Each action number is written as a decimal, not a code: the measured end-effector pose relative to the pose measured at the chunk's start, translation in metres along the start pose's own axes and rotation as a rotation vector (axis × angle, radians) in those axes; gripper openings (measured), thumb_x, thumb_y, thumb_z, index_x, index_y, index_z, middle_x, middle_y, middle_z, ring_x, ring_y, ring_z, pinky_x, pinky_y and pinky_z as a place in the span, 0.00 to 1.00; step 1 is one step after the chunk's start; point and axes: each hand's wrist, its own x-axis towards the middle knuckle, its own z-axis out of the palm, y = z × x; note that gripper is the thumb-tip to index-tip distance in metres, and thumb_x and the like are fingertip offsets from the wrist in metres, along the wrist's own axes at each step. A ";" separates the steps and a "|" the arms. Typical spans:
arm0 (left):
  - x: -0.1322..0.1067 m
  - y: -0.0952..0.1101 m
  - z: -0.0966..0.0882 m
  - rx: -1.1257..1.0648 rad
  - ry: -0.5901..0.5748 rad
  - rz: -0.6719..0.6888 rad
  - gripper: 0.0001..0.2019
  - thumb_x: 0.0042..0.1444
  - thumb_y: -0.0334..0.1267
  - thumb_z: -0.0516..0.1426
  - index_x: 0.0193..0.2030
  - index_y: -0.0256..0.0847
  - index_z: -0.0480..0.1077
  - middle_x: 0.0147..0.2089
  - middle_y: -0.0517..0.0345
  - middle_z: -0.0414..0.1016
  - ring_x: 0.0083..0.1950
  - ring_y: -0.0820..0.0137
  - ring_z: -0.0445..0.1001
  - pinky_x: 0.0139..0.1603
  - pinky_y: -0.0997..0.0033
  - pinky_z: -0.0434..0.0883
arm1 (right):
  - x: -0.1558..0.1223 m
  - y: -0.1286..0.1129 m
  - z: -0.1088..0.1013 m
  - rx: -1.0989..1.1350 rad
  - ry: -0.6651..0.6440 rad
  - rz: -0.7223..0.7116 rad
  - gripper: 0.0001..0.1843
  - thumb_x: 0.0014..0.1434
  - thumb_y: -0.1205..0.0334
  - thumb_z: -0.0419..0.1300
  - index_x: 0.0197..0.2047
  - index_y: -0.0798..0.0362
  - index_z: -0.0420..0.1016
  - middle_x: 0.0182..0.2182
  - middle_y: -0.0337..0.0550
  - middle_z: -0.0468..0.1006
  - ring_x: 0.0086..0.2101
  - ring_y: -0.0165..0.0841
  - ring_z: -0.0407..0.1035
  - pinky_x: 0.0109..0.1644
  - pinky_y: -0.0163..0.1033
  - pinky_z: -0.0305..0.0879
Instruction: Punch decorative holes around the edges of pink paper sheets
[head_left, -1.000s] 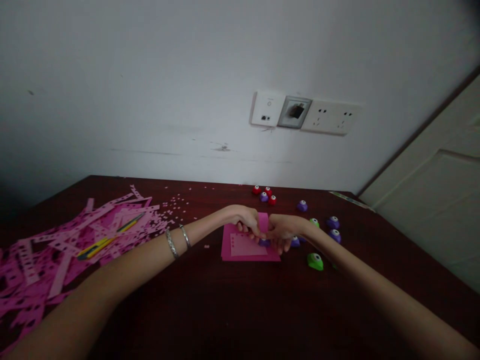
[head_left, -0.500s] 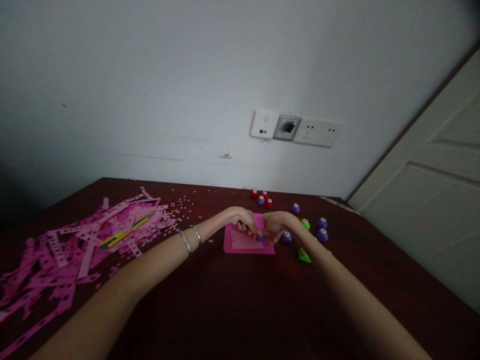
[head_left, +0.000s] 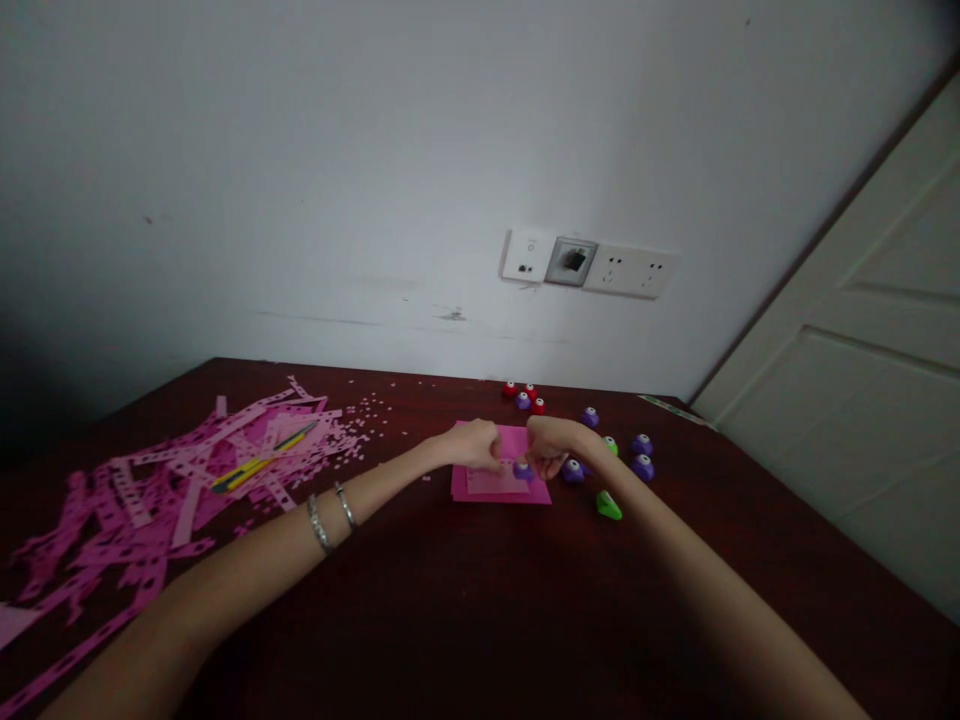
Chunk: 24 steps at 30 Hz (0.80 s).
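A light pink paper [head_left: 495, 484] lies on a larger, darker pink sheet [head_left: 463, 497] on the table. My left hand [head_left: 476, 445] is over the left part of these papers, its fingers bent down and closed at the light pink piece. A small purple craft punch [head_left: 523, 470] with a white button sits at the right end of that paper. My right hand [head_left: 547, 447] is closed at the punch's right side, and its fingertips are partly hidden. Close to the right hand stands another purple punch [head_left: 574, 470].
Pink paper strips [head_left: 142, 545] with punched holes, a yellow craft knife [head_left: 259, 463] and small paper bits [head_left: 346, 440] lie at left. Red punches [head_left: 538, 406], green punches [head_left: 609, 505] and purple ones [head_left: 643, 467] stand behind and to the right. A wall with sockets [head_left: 626, 270] borders the table.
My left hand has drawn back to the left from the purple punch, which now shows more. My right hand stays by the punch. The view has shifted slightly.
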 end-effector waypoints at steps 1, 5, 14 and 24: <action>-0.004 -0.001 0.001 0.014 0.000 0.016 0.08 0.43 0.40 0.60 0.27 0.36 0.72 0.25 0.59 0.71 0.25 0.75 0.64 0.28 0.73 0.57 | -0.003 0.001 0.000 -0.001 0.020 0.003 0.15 0.52 0.72 0.58 0.15 0.59 0.67 0.11 0.39 0.69 0.17 0.29 0.68 0.24 0.33 0.69; -0.011 -0.007 0.003 0.006 -0.035 0.054 0.06 0.45 0.37 0.57 0.27 0.36 0.71 0.25 0.59 0.70 0.25 0.75 0.63 0.26 0.73 0.55 | -0.017 0.013 -0.004 0.014 0.108 -0.055 0.14 0.57 0.66 0.55 0.20 0.59 0.68 0.16 0.42 0.73 0.19 0.29 0.70 0.23 0.31 0.68; -0.009 -0.021 0.009 -0.022 -0.097 0.064 0.14 0.44 0.46 0.61 0.32 0.36 0.70 0.28 0.58 0.70 0.27 0.74 0.64 0.27 0.73 0.57 | -0.024 0.042 0.014 -0.227 0.381 -0.436 0.21 0.47 0.61 0.65 0.45 0.59 0.72 0.35 0.47 0.76 0.29 0.31 0.69 0.32 0.35 0.66; -0.004 -0.036 0.018 -0.101 -0.104 0.073 0.15 0.43 0.45 0.62 0.34 0.38 0.67 0.30 0.62 0.66 0.29 0.76 0.62 0.27 0.76 0.57 | -0.018 0.052 0.021 -0.294 0.412 -0.522 0.11 0.49 0.64 0.61 0.37 0.58 0.77 0.31 0.45 0.76 0.29 0.32 0.67 0.33 0.35 0.61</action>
